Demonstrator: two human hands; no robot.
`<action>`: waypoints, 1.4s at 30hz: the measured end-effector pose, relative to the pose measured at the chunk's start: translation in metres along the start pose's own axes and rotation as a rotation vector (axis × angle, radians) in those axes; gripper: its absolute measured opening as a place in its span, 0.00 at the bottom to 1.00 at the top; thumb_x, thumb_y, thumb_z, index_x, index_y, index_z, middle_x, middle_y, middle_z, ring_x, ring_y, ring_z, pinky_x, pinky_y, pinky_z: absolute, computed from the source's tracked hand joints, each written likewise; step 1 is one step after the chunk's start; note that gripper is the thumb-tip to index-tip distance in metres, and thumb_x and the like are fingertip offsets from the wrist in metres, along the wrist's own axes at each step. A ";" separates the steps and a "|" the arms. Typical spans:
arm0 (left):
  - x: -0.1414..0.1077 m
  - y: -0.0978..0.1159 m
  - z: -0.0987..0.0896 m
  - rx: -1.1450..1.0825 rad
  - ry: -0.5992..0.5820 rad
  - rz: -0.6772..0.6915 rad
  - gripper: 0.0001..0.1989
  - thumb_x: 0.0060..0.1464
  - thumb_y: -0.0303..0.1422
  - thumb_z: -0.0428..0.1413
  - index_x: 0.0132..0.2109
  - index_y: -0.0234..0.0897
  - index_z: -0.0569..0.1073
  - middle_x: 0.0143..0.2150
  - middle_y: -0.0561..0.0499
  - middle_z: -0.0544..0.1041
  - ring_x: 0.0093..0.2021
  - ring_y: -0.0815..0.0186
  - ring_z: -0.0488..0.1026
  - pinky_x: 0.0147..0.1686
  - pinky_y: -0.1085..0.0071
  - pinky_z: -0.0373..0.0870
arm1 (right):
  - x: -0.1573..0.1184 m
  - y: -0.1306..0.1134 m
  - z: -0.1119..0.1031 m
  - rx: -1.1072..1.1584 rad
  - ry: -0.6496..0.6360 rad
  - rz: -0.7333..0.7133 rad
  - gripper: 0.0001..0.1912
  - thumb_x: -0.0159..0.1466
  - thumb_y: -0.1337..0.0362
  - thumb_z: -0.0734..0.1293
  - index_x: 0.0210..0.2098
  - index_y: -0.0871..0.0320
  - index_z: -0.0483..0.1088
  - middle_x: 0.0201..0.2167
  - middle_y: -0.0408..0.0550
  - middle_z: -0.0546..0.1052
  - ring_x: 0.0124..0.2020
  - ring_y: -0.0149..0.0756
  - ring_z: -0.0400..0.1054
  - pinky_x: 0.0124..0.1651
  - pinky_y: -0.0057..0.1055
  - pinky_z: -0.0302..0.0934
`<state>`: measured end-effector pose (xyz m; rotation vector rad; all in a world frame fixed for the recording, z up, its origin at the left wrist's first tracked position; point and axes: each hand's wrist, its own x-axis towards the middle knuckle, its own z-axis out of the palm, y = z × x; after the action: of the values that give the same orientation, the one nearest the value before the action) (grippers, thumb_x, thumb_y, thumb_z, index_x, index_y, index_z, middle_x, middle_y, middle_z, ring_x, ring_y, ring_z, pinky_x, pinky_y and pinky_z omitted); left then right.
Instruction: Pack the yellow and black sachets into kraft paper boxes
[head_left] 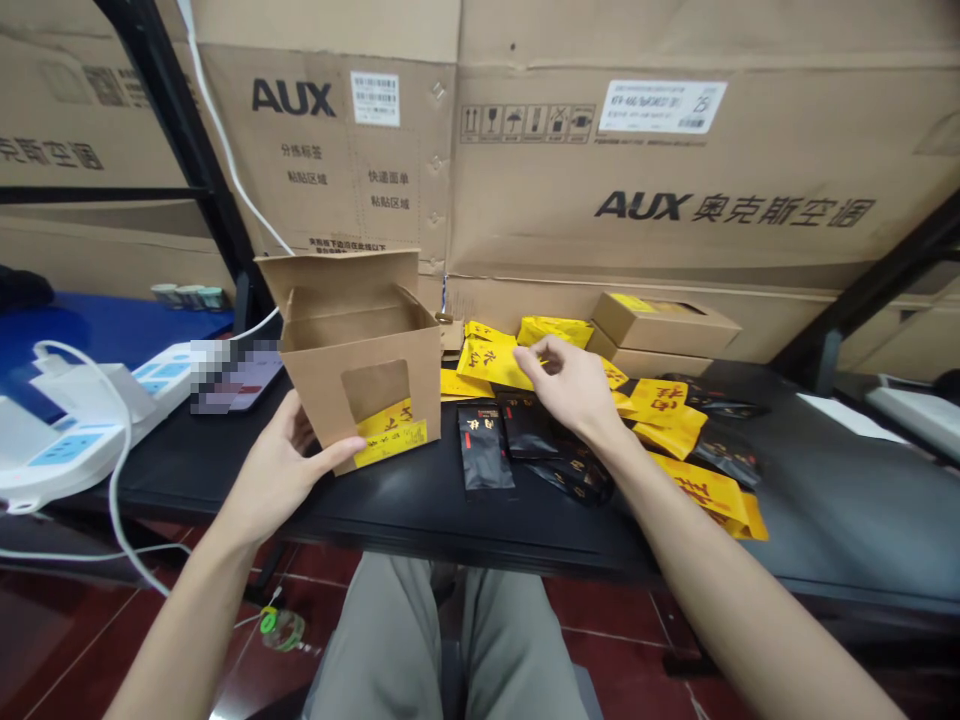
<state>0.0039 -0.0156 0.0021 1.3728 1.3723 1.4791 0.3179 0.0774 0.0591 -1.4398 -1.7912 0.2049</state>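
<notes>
An upright brown cardboard box with a windowed front and raised lid stands on the black table. Through its window a yellow packet shows. My left hand grips the box's lower left side, thumb across the front. To the right, my right hand is closed in a pinch on the end of a yellow packet with dark lettering. Below that hand lie black packets. More yellow packets spread beside my right forearm, some overlapping black ones.
Two closed cardboard boxes are stacked behind the packets. At left sit a white power strip with cables and a partly blurred phone-like object. Large AUX cartons stand behind the table. A bottle lies on the floor.
</notes>
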 end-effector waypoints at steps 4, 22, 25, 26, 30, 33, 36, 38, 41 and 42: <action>0.000 0.003 0.002 -0.001 0.008 -0.023 0.36 0.45 0.38 0.73 0.60 0.44 0.70 0.66 0.46 0.78 0.68 0.50 0.73 0.68 0.52 0.71 | 0.003 0.014 0.012 -0.010 0.083 -0.045 0.09 0.62 0.60 0.70 0.40 0.57 0.77 0.28 0.46 0.78 0.30 0.39 0.72 0.45 0.37 0.66; 0.001 0.000 0.001 -0.013 0.003 0.020 0.37 0.43 0.39 0.74 0.59 0.43 0.70 0.64 0.44 0.79 0.66 0.48 0.75 0.67 0.49 0.72 | 0.006 0.022 0.016 0.001 0.109 -0.149 0.11 0.65 0.62 0.68 0.44 0.59 0.80 0.38 0.54 0.84 0.37 0.42 0.77 0.49 0.39 0.68; 0.002 -0.001 0.001 -0.005 0.007 0.026 0.38 0.43 0.40 0.74 0.60 0.43 0.70 0.65 0.43 0.79 0.66 0.48 0.74 0.67 0.50 0.72 | 0.006 0.023 0.016 -0.025 0.106 -0.140 0.11 0.65 0.61 0.67 0.43 0.59 0.78 0.36 0.54 0.83 0.35 0.43 0.75 0.48 0.40 0.67; 0.002 -0.001 0.001 -0.001 0.008 0.026 0.38 0.43 0.40 0.74 0.60 0.43 0.70 0.65 0.43 0.78 0.67 0.48 0.74 0.67 0.49 0.72 | 0.007 0.023 0.017 -0.033 0.108 -0.139 0.11 0.65 0.61 0.67 0.43 0.59 0.78 0.35 0.54 0.83 0.35 0.43 0.75 0.47 0.40 0.67; 0.002 -0.001 0.001 0.017 0.007 0.026 0.39 0.44 0.41 0.73 0.61 0.42 0.70 0.66 0.41 0.77 0.67 0.47 0.74 0.68 0.48 0.71 | 0.007 0.024 0.017 -0.064 0.115 -0.133 0.12 0.66 0.60 0.65 0.45 0.58 0.76 0.33 0.53 0.81 0.33 0.44 0.73 0.44 0.40 0.66; 0.001 0.001 0.001 0.015 -0.002 0.027 0.38 0.44 0.41 0.73 0.61 0.42 0.69 0.66 0.41 0.77 0.67 0.47 0.74 0.68 0.48 0.71 | 0.007 0.023 0.016 -0.090 0.105 -0.112 0.14 0.66 0.60 0.64 0.47 0.59 0.75 0.31 0.53 0.79 0.32 0.44 0.71 0.43 0.40 0.65; 0.000 0.002 0.001 0.003 -0.002 0.021 0.38 0.44 0.41 0.73 0.61 0.42 0.69 0.65 0.42 0.78 0.67 0.48 0.74 0.68 0.49 0.71 | 0.007 0.021 0.016 -0.109 0.095 -0.091 0.16 0.66 0.61 0.62 0.49 0.59 0.74 0.30 0.52 0.77 0.31 0.44 0.70 0.42 0.39 0.64; 0.000 0.002 0.001 0.003 -0.002 0.021 0.38 0.44 0.41 0.73 0.60 0.42 0.69 0.65 0.42 0.78 0.67 0.48 0.74 0.68 0.49 0.71 | 0.007 0.020 0.016 -0.115 0.092 -0.087 0.16 0.66 0.61 0.61 0.50 0.60 0.74 0.30 0.51 0.77 0.30 0.43 0.69 0.42 0.39 0.63; 0.000 0.002 0.001 0.005 -0.004 0.022 0.38 0.44 0.41 0.73 0.60 0.43 0.69 0.66 0.42 0.77 0.67 0.49 0.74 0.68 0.50 0.71 | 0.006 0.019 0.015 -0.117 0.091 -0.085 0.17 0.66 0.62 0.61 0.50 0.60 0.74 0.31 0.51 0.77 0.31 0.42 0.69 0.42 0.39 0.63; 0.000 0.002 0.001 0.005 -0.005 0.021 0.38 0.44 0.41 0.73 0.61 0.43 0.69 0.66 0.42 0.77 0.67 0.49 0.74 0.68 0.50 0.71 | 0.006 0.019 0.015 -0.116 0.093 -0.085 0.16 0.66 0.62 0.61 0.50 0.59 0.74 0.31 0.52 0.77 0.31 0.43 0.70 0.42 0.39 0.63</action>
<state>0.0051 -0.0155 0.0039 1.3977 1.3633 1.4859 0.3217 0.0943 0.0412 -1.4263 -1.8084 -0.0100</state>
